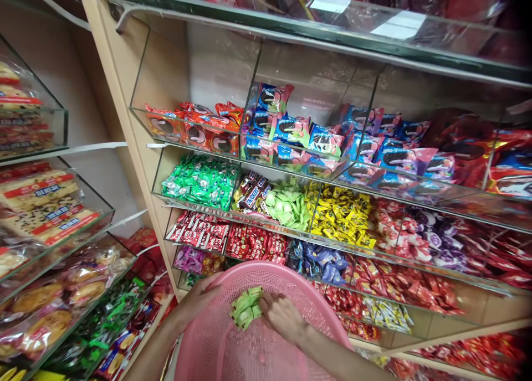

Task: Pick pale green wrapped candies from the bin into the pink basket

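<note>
A pink plastic basket (328, 309) with a perforated wall is in front of me at the bottom of the view. My left hand (203, 293) grips its left rim, the fingers partly hidden and blurred. Inside the basket is a small cluster of light green wrapped candies (246, 308). My right hand (283, 316) reaches over the basket from the right, its fingers curled closed at the right edge of that cluster. The fingertips touch the wrappers. Similar light green candies (288, 204) fill a compartment on the shelf above, beside dark Snickers bars (251, 191).
Glass-fronted shelves hold green-wrapped candies (199, 181), yellow-wrapped candies (343, 215), red packets (255, 243) and blue cookie packs (293, 127). A glass shelf edge (291, 37) juts out overhead. Packaged bread (41, 204) sits in bins on the left, past a wooden upright (124, 109).
</note>
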`<action>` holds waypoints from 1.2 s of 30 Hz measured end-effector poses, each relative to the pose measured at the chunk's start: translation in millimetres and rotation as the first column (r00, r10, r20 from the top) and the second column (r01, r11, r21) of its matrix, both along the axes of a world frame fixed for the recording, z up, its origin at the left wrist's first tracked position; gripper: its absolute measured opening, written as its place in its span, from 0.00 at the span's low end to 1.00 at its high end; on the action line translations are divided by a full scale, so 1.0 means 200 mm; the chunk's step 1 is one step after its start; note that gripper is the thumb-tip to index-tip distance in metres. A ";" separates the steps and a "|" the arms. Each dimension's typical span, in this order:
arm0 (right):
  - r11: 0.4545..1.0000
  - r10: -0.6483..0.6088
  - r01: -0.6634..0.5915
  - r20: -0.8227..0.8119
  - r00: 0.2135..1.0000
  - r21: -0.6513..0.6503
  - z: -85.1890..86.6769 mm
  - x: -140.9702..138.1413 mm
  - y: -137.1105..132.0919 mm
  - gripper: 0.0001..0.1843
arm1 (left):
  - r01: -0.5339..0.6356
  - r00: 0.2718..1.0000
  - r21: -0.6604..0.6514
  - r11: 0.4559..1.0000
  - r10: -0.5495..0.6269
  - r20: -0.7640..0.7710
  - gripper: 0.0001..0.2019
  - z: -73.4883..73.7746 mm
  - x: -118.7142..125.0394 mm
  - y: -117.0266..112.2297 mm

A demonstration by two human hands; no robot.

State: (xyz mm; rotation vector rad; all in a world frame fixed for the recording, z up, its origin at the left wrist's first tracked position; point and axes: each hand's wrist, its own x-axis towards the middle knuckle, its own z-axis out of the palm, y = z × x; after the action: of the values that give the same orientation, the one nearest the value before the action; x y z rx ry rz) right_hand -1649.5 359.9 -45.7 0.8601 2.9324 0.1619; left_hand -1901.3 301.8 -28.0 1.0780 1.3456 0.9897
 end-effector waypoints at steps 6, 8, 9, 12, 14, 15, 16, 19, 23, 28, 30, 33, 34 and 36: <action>0.999 -0.016 0.016 0.003 1.000 0.030 0.01 0.00 0.00 0.09 | 0.010 1.000 0.023 1.000 -0.011 0.029 0.29 0.03 0.00 -0.02; 0.999 -0.016 0.016 -0.003 1.000 0.051 0.01 0.00 0.00 0.09 | 0.041 0.996 0.030 0.999 -0.043 0.076 0.29 0.05 0.01 -0.02; 0.998 -0.020 0.021 -0.014 1.000 0.064 0.00 0.00 0.00 0.09 | 0.055 0.994 0.030 0.998 -0.058 0.096 0.29 0.06 0.01 -0.03; 0.993 -0.031 0.039 -0.071 0.997 0.109 -0.02 0.01 0.00 0.08 | 0.053 0.993 0.013 0.999 -0.054 0.107 0.29 0.08 0.02 -0.03; 0.989 -0.021 0.037 -0.113 0.993 0.140 -0.03 0.01 -0.01 0.07 | 0.052 0.993 0.015 0.999 -0.053 0.102 0.29 0.07 0.02 -0.03; 0.988 -0.014 0.033 -0.126 0.992 0.152 -0.03 0.01 -0.01 0.07 | 0.053 0.994 0.020 0.998 -0.055 0.095 0.29 0.07 0.02 -0.02; 0.987 -0.010 0.031 -0.133 0.991 0.160 -0.03 0.01 -0.01 0.08 | 0.055 0.995 0.025 0.998 -0.057 0.084 0.29 0.06 0.02 -0.02; 0.987 -0.026 0.046 -0.125 0.992 0.156 -0.03 0.01 -0.03 0.11 | 0.060 0.997 0.034 0.998 -0.062 0.047 0.28 0.05 0.01 -0.02; 0.989 -0.037 0.052 -0.104 0.994 0.141 -0.04 0.01 -0.04 0.11 | 0.064 0.997 0.020 0.998 -0.065 0.044 0.29 0.03 0.00 -0.02; 0.992 -0.009 0.017 -0.059 0.998 0.125 -0.04 0.01 -0.05 0.07 | 0.055 0.998 0.038 0.998 -0.056 0.015 0.28 0.01 0.00 -0.03; 0.996 -0.005 0.009 -0.036 0.999 0.094 -0.02 0.01 -0.06 0.07 | 0.056 0.998 0.042 0.998 -0.057 0.020 0.28 0.00 0.00 -0.03; 0.999 -0.011 0.010 0.010 1.000 0.048 -0.01 0.01 -0.08 0.13 | 0.047 0.998 0.041 0.998 -0.048 0.032 0.29 -0.01 0.00 -0.03; 0.999 -0.015 0.014 0.029 0.999 0.039 0.00 0.00 -0.08 0.13 | 0.043 0.998 0.038 0.998 -0.044 0.035 0.30 -0.02 0.00 -0.03; 0.999 -0.021 0.020 0.062 0.998 0.030 -0.01 0.00 -0.08 0.11 | 0.036 0.999 0.030 0.999 -0.037 0.038 0.31 -0.03 -0.01 -0.04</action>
State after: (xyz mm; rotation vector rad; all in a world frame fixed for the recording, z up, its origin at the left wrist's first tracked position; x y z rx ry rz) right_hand -1650.5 342.9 -47.1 0.8726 2.8697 0.2270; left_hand -1902.3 294.4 -33.4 1.0965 1.2794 1.0011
